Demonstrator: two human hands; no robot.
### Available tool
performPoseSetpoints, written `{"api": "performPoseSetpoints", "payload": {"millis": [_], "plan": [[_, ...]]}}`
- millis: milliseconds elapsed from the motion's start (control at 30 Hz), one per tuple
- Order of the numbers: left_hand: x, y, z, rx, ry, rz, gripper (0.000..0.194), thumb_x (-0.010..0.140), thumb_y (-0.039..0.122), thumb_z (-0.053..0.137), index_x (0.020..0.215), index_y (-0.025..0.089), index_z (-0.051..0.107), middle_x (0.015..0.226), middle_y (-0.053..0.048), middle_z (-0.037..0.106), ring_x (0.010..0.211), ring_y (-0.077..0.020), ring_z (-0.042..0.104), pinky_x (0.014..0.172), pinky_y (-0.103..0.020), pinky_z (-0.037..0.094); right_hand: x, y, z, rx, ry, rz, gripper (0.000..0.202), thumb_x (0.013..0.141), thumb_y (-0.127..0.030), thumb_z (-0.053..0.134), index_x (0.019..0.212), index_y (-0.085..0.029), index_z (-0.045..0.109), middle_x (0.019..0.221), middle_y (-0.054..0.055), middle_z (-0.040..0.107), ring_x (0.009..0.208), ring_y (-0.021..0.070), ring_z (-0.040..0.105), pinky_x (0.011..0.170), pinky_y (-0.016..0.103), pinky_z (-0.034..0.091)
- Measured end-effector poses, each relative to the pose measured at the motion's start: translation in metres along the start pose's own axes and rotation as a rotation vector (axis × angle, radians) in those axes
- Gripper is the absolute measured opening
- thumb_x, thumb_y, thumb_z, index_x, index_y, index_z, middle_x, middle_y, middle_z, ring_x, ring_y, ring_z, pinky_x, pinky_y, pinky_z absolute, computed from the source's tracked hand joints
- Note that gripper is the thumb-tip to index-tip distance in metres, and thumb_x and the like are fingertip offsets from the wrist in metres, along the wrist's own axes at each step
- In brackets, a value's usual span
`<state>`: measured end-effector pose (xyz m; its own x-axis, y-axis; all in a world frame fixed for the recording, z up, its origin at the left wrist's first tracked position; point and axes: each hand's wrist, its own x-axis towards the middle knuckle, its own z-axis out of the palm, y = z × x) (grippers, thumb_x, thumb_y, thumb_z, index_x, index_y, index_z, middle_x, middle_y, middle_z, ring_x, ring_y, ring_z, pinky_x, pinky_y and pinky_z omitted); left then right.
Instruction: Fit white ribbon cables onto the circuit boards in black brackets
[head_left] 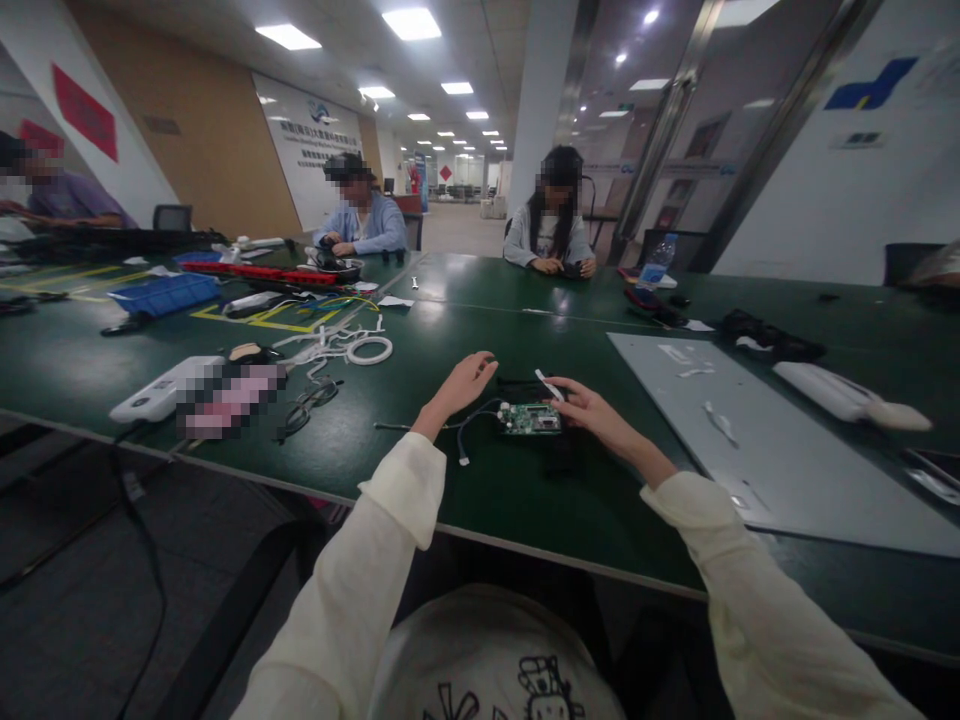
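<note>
In the head view, a green circuit board (pixel 529 418) lies on the dark green table between my hands. Dark cables (pixel 466 440) with a small white plug run from its left side. My right hand (pixel 592 415), just right of the board, pinches a short white strip (pixel 550 385) between thumb and fingers, above the board's far right corner. My left hand (pixel 463 388) hovers left of and beyond the board, its fingers loosely bent and holding nothing I can see. A dark part at the board's right edge is half hidden by my right hand.
A grey board (pixel 750 440) with white strips lies at right, beside a white tool (pixel 840 393). Glasses (pixel 307 405), white cables (pixel 367 350), a white device (pixel 166 388) and a blue tray (pixel 165 293) are at left. Several people sit around the table.
</note>
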<state>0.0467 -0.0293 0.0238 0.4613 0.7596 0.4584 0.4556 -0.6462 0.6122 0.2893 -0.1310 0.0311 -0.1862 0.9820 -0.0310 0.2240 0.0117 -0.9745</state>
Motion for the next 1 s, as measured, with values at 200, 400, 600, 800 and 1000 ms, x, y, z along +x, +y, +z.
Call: {"api": "performPoseSetpoints", "payload": {"millis": [200,400,600,800,1000], "plan": [[-0.006,0.007,0.008,-0.067,-0.258,-0.030,0.042,0.085,0.039,0.050,0.122,0.020,0.048,0.113,-0.007,0.058,0.093,-0.0175,0.057,0.084,-0.032,0.047,-0.002,-0.004,0.006,-0.247,0.043,-0.098,0.056,0.080,-0.043,0.054,0.131,-0.023,0.041,0.067,-0.003,0.054,0.062,0.0120,0.051,0.055,0.023,0.039],[-0.004,0.006,0.009,-0.179,-0.225,-0.089,0.042,0.084,0.027,0.052,0.125,0.021,0.045,0.111,-0.007,0.055,0.090,-0.0157,0.058,0.078,-0.029,0.050,-0.003,-0.005,0.005,-0.335,0.104,-0.141,0.052,0.078,-0.044,0.057,0.126,-0.027,0.046,0.078,-0.001,0.061,0.073,0.0176,0.057,0.066,0.029,0.045],[-0.003,0.010,0.005,-0.248,-0.174,-0.166,0.046,0.086,0.024,0.048,0.131,0.027,0.037,0.117,-0.007,0.051,0.072,-0.0103,0.059,0.060,-0.023,0.053,-0.002,-0.002,0.000,-0.428,0.147,-0.181,0.047,0.082,-0.044,0.050,0.126,-0.027,0.046,0.086,0.001,0.065,0.081,0.0190,0.059,0.074,0.033,0.045],[-0.002,0.000,0.002,-0.059,-0.090,-0.220,0.046,0.086,0.023,0.048,0.130,0.024,0.038,0.113,-0.007,0.057,0.064,-0.0101,0.059,0.061,-0.026,0.052,0.001,0.015,-0.055,-0.742,0.551,-0.202,0.043,0.081,-0.036,0.050,0.121,-0.020,0.050,0.100,0.008,0.063,0.088,0.0198,0.060,0.083,0.036,0.044],[-0.001,-0.010,0.005,0.163,-0.092,-0.120,0.040,0.086,0.023,0.050,0.125,0.019,0.045,0.110,-0.008,0.061,0.099,-0.0192,0.059,0.088,-0.032,0.046,-0.041,0.045,-0.138,-1.068,1.055,0.301,0.047,0.075,-0.034,0.052,0.114,-0.009,0.057,0.104,0.024,0.057,0.102,0.0352,0.052,0.081,0.050,0.040]]}}
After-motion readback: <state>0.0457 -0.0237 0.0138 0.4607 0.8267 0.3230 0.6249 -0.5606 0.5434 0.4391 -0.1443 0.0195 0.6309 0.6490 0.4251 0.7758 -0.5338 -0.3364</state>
